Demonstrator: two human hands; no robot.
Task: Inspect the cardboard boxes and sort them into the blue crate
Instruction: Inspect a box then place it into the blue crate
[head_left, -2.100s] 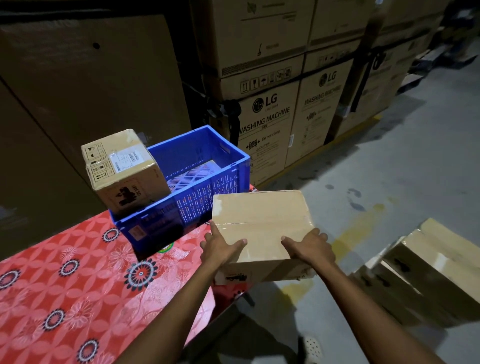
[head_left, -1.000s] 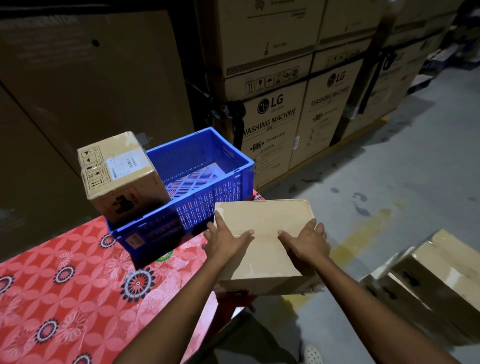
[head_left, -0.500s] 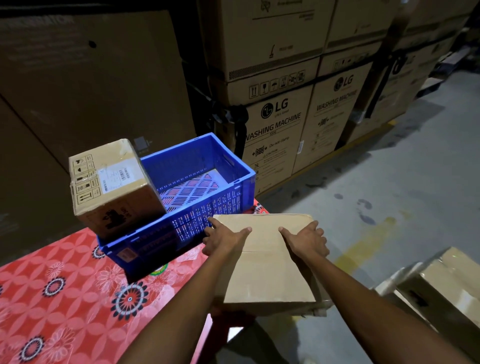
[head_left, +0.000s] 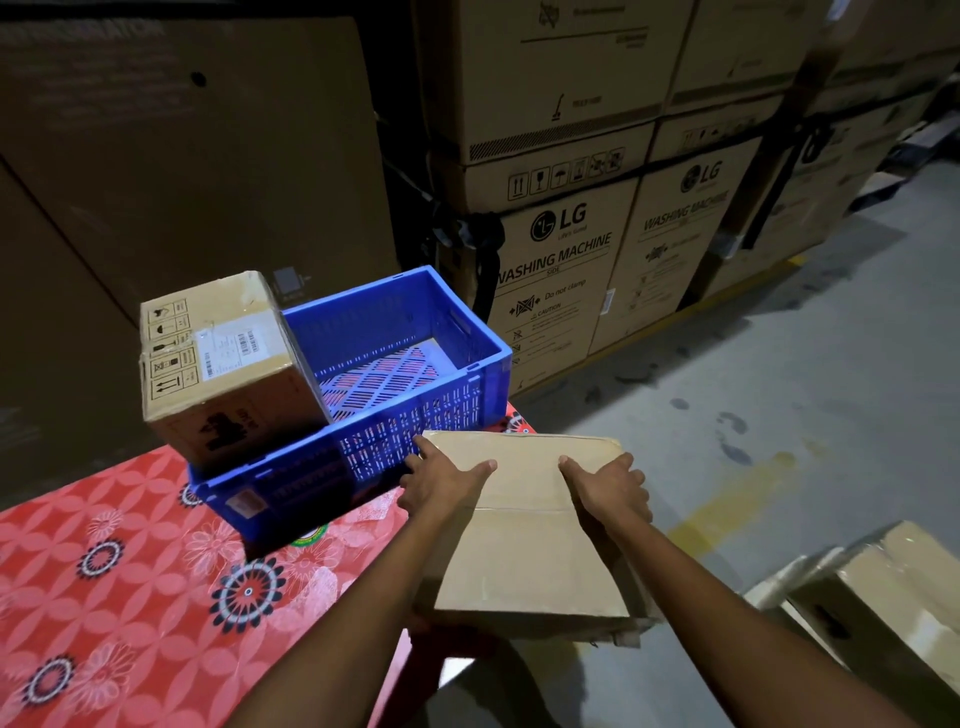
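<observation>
Head view: cardboard box (head_left: 524, 551) gripped between left hand (head_left: 441, 486) and right hand (head_left: 608, 488)

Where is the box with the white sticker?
In the head view, the sticker box stands in the blue crate's left end on the red table, left of the plain box.
</observation>
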